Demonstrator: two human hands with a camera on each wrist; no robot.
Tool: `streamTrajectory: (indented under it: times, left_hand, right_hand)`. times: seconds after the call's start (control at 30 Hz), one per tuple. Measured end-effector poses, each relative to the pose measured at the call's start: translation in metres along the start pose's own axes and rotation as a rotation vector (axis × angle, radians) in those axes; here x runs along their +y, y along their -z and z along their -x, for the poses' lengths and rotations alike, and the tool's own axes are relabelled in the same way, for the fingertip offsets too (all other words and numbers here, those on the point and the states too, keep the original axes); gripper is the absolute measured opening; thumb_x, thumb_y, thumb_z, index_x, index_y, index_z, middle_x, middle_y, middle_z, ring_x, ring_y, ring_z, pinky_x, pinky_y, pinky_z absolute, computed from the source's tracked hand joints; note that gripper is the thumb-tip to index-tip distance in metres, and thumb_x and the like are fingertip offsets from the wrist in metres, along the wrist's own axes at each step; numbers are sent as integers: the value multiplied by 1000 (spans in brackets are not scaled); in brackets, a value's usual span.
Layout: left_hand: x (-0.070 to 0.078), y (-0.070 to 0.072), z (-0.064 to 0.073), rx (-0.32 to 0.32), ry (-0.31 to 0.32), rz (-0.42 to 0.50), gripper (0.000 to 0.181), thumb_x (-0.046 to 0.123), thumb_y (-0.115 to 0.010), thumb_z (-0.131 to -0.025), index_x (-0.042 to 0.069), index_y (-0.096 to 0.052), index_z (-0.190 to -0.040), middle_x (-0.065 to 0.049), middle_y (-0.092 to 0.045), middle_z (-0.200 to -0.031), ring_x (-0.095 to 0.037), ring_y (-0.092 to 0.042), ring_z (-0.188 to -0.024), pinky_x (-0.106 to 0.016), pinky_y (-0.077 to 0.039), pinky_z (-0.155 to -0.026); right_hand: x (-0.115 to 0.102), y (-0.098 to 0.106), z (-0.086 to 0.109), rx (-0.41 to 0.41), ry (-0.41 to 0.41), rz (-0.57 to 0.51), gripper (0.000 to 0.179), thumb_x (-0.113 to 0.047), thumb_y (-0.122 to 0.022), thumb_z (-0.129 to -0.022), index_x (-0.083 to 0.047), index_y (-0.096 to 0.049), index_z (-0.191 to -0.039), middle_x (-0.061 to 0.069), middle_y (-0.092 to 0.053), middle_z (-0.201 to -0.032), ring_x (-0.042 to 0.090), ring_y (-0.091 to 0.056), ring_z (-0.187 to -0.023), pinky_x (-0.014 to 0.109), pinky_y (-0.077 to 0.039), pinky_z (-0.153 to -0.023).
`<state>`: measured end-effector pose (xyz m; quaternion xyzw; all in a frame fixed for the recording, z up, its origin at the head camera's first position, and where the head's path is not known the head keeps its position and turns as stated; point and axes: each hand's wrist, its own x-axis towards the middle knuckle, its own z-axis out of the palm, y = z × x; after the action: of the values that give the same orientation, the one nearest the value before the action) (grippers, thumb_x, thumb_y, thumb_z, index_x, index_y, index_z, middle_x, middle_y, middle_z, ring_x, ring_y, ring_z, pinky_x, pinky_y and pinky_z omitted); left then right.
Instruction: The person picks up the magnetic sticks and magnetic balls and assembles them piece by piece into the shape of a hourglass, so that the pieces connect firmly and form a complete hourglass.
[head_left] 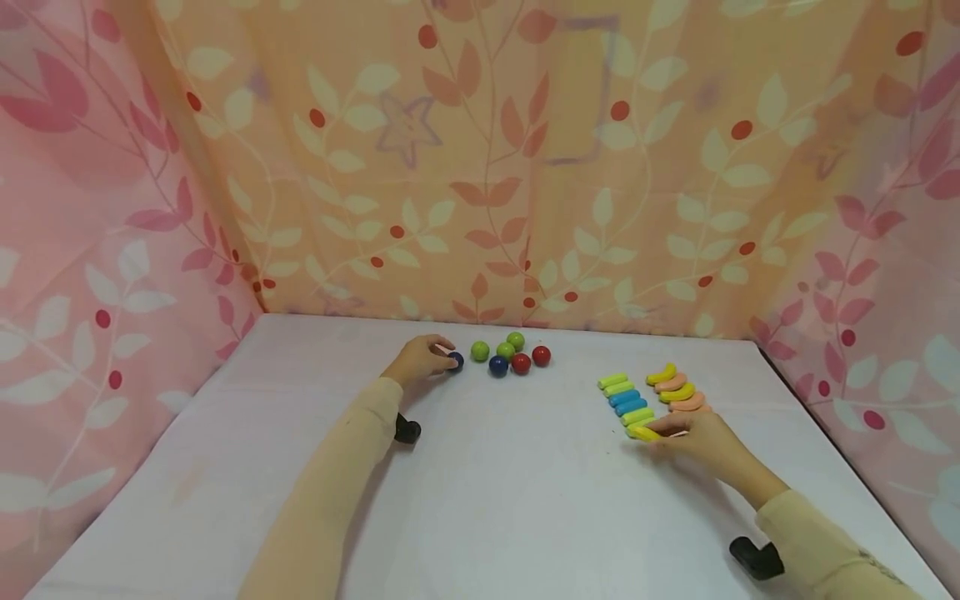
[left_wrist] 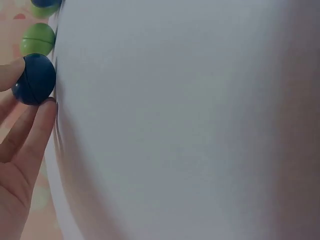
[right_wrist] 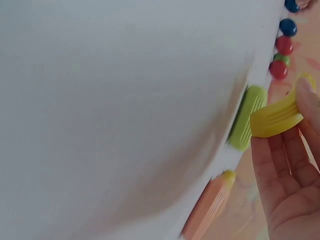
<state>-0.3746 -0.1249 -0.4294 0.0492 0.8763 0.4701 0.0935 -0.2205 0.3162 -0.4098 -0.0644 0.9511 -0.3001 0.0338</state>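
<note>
At the back of the table, my left hand [head_left: 422,360] pinches a dark blue ball [head_left: 455,362] between thumb and fingers. The left wrist view shows a seam round this blue ball [left_wrist: 36,80], with a green ball [left_wrist: 38,40] beyond it. On the right, my right hand [head_left: 708,446] pinches a yellow toy banana [head_left: 644,433]. In the right wrist view the banana [right_wrist: 277,117] is held by the thumb and fingertips, beside a ridged green stick [right_wrist: 248,117]. Part of a peach-coloured piece [right_wrist: 209,205] shows nearer the camera.
Right of my left hand stand green balls [head_left: 480,351], red balls [head_left: 521,363] and another blue ball [head_left: 498,366]. Green sticks [head_left: 613,381] and blue sticks [head_left: 625,398] form a row. Alongside lie yellow bananas [head_left: 677,392] and peach pieces [head_left: 671,382]. A patterned curtain [head_left: 495,167] surrounds the white table [head_left: 495,483].
</note>
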Motion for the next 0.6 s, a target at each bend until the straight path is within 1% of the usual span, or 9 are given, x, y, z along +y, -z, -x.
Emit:
streamTrajectory:
  times: [0.1, 0.17, 0.2, 0.33, 0.47, 0.6]
  left_hand:
    - [-3, 0, 2, -28, 10, -3, 37, 20, -73, -90, 10, -67, -126, -14, -67, -117, -17, -67, -94, -25, -54, -81]
    - [-4, -1, 4, -35, 24, 8, 36, 21, -74, -90, 10, -69, -124, -13, -68, -118, -17, -68, -94, -25, -55, -83]
    - [-4, -1, 6, -35, 26, 16, 34, 21, -74, -90, 9, -70, -122, -13, -69, -118, -17, -68, -93, -26, -55, -83]
    - [-4, -3, 12, -22, 42, 30, 31, 20, -77, -87, 8, -72, -115, -10, -71, -113, -16, -68, -86, -25, -54, -79]
    - [-3, -7, 20, -11, 59, 48, 30, 19, -79, -85, 6, -72, -111, -10, -72, -112, -12, -66, -81, -22, -54, -74]
    - [-3, -9, 27, -11, 72, 102, 31, 15, -78, -86, 4, -71, -114, -13, -70, -116, -11, -67, -85, -23, -57, -77]
  right_hand:
    - [-11, -7, -4, -13, 14, -46, 40, -31, -80, -83, -3, -75, -111, 11, -76, -106, 20, -64, -97, 22, -53, -75]
    - [-19, -12, -7, -16, -4, -77, 43, -34, -80, -83, -3, -74, -113, 11, -76, -106, 16, -64, -93, 18, -52, -72]
    - [-22, -14, -9, -17, -16, -90, 45, -36, -80, -83, -3, -74, -113, 11, -76, -106, 15, -63, -92, 18, -52, -71]
    - [-34, -25, -16, -32, -88, -175, 50, -39, -80, -82, -2, -73, -116, 14, -74, -109, 15, -61, -88, 21, -53, -69]
    - [-43, -38, -24, -46, -107, -277, 46, -32, -79, -85, 1, -71, -116, 18, -73, -110, 14, -63, -86, 24, -57, -70]
    - [-52, -48, -32, -55, -107, -329, 44, -29, -77, -87, 2, -71, -117, 18, -73, -110, 13, -63, -84, 27, -58, -70]
